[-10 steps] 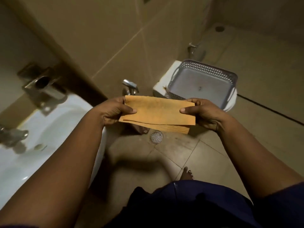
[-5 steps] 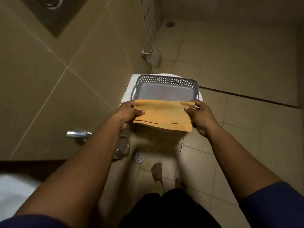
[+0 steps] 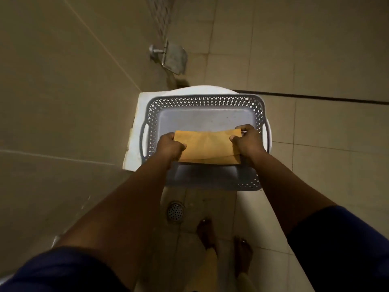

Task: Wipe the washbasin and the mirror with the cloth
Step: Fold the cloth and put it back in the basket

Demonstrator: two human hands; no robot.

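Observation:
A folded orange cloth (image 3: 207,147) is stretched flat between both hands, low over the inside of a grey perforated basket (image 3: 202,102). My left hand (image 3: 170,147) grips the cloth's left end. My right hand (image 3: 248,142) pinches its right end, thumb on top. The basket sits on a white toilet lid (image 3: 134,142). Neither the washbasin nor the mirror is in view; only a pale sliver shows at the bottom left edge.
A tiled wall (image 3: 63,91) runs along the left. A metal paper holder (image 3: 172,57) sticks out from it beyond the toilet. On the tiled floor lie a round drain (image 3: 175,211) and my bare feet (image 3: 225,239).
The view swung right, away from the washbasin and taps. Both hands carried the cloth forward and down, from in front of the basket to inside its rim.

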